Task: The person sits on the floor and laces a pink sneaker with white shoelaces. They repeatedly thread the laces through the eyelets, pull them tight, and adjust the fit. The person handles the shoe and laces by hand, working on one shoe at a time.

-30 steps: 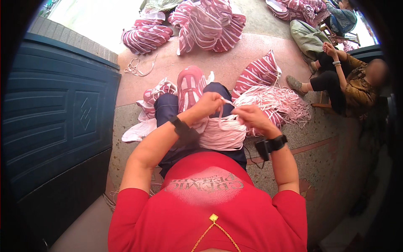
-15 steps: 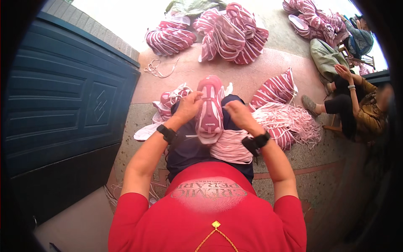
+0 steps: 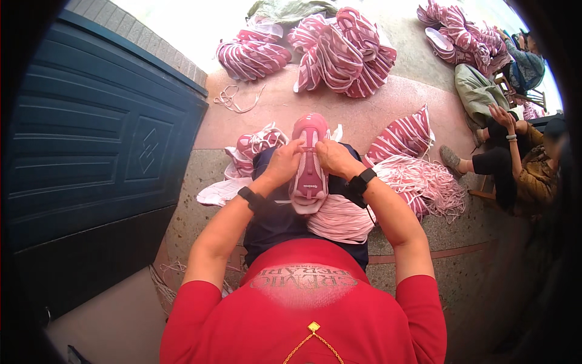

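Pale lace bundle (image 3: 342,219) lay on lap (image 3: 273,227). Beside it, pink sneaker upper (image 3: 310,176) rested lengthwise, toe outward. Looked light, soft, pliable; side edges near lacing seemed best hold. Left hand (image 3: 286,162), right hand (image 3: 336,159) pinched its middle from both sides; whether lace too, couldn't tell. Farther, stacked uppers (image 3: 345,54) lay on floor (image 3: 400,91).

Blue panelled door (image 3: 91,139): well left of left hand (image 3: 284,162), grey tiled surface (image 3: 139,36) along its far edge. Ahead of right hand (image 3: 337,159): pink floor (image 3: 364,109). Right of same hand: seated person (image 3: 533,179), dark trousers; beyond, grey-green cloth (image 3: 478,91), second person (image 3: 526,71) in blue.
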A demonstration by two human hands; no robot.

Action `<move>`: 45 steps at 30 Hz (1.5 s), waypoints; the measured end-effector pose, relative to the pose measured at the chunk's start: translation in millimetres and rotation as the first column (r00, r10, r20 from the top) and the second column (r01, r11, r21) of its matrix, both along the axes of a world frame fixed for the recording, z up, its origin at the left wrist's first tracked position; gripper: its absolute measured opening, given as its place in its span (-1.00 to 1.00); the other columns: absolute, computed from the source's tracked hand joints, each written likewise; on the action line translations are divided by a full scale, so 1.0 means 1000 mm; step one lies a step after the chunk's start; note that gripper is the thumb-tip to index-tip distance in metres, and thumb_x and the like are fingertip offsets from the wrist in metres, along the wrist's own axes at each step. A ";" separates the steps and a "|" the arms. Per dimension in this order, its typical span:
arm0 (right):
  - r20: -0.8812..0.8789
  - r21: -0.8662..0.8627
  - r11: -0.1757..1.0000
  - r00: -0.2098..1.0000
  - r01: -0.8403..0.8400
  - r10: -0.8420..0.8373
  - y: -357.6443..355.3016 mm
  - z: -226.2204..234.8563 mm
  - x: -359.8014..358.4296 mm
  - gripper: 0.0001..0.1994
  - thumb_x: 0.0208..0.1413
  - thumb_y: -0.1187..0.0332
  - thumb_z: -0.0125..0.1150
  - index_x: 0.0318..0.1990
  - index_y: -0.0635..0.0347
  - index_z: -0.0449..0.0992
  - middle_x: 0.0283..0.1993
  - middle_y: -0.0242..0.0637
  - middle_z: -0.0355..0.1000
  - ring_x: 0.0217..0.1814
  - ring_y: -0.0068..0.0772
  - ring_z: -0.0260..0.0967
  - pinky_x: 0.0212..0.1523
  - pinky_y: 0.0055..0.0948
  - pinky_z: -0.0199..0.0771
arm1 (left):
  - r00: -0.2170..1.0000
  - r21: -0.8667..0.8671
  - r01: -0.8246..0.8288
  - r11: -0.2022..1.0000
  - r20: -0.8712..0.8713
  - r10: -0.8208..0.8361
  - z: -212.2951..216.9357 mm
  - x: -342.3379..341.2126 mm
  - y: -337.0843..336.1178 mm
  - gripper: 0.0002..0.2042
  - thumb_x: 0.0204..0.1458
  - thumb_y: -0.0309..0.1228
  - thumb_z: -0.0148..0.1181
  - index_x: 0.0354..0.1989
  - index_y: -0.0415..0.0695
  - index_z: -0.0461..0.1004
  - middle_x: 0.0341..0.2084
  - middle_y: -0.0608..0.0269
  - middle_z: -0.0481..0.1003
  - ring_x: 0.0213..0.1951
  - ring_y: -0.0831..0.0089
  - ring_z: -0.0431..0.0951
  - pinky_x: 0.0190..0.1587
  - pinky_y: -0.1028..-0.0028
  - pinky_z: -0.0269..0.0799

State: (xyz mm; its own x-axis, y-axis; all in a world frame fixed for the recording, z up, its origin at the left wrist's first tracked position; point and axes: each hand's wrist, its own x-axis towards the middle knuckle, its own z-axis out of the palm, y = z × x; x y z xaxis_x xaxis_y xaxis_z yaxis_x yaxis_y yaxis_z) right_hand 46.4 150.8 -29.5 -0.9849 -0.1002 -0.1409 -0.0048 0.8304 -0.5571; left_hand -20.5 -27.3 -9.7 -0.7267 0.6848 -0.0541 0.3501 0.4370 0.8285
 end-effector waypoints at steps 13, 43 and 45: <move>0.122 -0.231 0.973 0.993 0.019 0.010 0.009 -0.011 -0.014 -0.73 0.12 0.31 -0.07 -0.38 0.38 0.44 -0.38 0.13 0.42 -0.30 0.16 0.38 -0.23 -0.12 0.36 | 0.993 -0.010 0.079 0.997 -0.088 -0.080 0.002 -0.003 0.002 -0.69 -0.01 -0.61 0.00 -0.04 -0.27 0.36 -0.40 0.02 0.51 -0.31 0.16 0.54 -0.22 0.36 0.43; 0.102 -0.052 0.998 0.994 -0.018 0.023 -0.002 -0.016 -0.013 -0.70 0.05 0.32 -0.05 -0.42 0.41 0.52 -0.37 0.15 0.45 -0.27 0.13 0.44 -0.22 -0.11 0.42 | 0.992 0.005 0.061 0.998 -0.108 -0.060 0.000 0.000 0.000 -0.69 -0.04 -0.60 0.06 -0.05 -0.26 0.39 -0.39 0.03 0.52 -0.30 0.18 0.55 -0.21 0.38 0.43; 0.148 -0.291 0.956 0.989 0.035 0.009 0.003 -0.013 -0.012 -0.72 0.10 0.30 -0.02 -0.40 0.39 0.49 -0.43 0.02 0.44 -0.37 -0.10 0.42 -0.30 -0.23 0.39 | 0.990 -0.003 0.069 0.998 -0.119 -0.069 0.000 0.000 0.001 -0.69 -0.04 -0.60 0.05 -0.05 -0.26 0.38 -0.39 0.03 0.52 -0.30 0.18 0.54 -0.21 0.38 0.43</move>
State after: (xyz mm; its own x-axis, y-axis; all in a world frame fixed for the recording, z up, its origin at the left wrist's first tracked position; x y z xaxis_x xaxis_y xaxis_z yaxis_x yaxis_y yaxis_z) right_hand 34.6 153.5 -42.5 -0.9571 -0.1461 -0.2502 0.1048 0.6306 -0.7690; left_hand -20.7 -26.8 -10.1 -0.6786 0.7338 0.0305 0.4758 0.4076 0.7794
